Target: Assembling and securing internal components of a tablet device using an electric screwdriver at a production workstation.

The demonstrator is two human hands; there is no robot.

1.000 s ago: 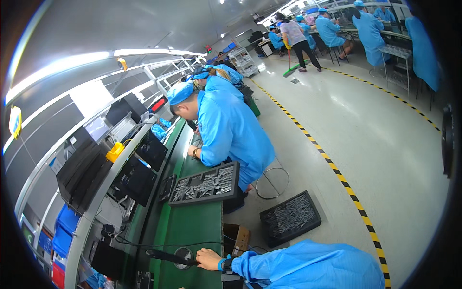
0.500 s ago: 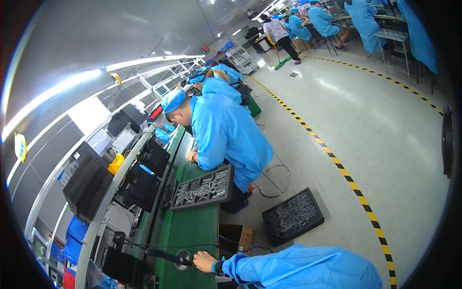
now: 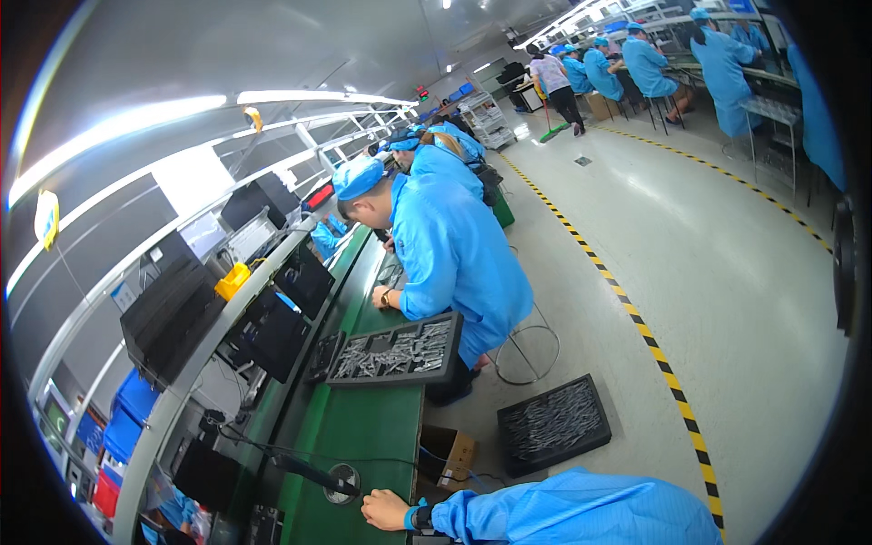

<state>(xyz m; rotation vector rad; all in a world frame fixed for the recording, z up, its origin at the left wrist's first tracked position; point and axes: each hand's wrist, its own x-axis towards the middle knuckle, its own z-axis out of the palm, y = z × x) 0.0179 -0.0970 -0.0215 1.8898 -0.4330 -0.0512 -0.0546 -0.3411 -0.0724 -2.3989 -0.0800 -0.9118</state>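
Note the right hand (image 3: 385,510) at the edge of the green bench (image 3: 354,422), fingers curled by the end of a black bar (image 3: 312,473); cannot tell whether clamped or apart. See the bar partly hide a grey disc (image 3: 344,471), and the blue sleeve (image 3: 581,509) run off the lower edge. Beyond, find a black tray (image 3: 447,371) of pieces too small to identify.

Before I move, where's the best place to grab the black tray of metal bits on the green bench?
Probably the black tray's right rim, coming from the right: that end appears to jut past the green bench, leaving room for your grip underneath.
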